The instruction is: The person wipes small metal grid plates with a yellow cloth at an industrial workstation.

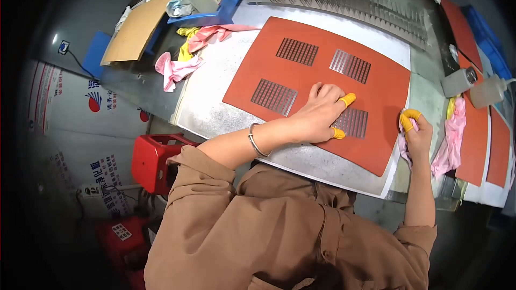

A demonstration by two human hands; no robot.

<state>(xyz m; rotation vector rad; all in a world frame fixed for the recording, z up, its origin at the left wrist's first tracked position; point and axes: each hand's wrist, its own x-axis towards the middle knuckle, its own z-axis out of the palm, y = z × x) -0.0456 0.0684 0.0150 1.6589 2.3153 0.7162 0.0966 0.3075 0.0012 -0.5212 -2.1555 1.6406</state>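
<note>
A reddish-brown mat (312, 88) carries several thin, dark metal plates with rows of slots. My left hand (318, 114), with yellow finger cots on thumb and forefinger, bends over the near right slotted metal plate (356, 123). Thumb and forefinger grip it at its left side, and the hand hides part of it. Beyond lie a far left plate (296, 51) and a far right plate (350, 66); another plate (273, 96) lies at near left. At the mat's right edge, my right hand (418, 131), also in yellow cots, is closed on a pink cloth (404, 147).
Rows of upright metal pieces (344, 2) stand at the back. A blue tray (231, 5) with bottles is at far left, near pink and yellow cloths (180, 70). Right: another pink cloth (450, 137), plastic bottles (488, 92) and more mats (473, 145). A red stool (156, 161) stands lower left.
</note>
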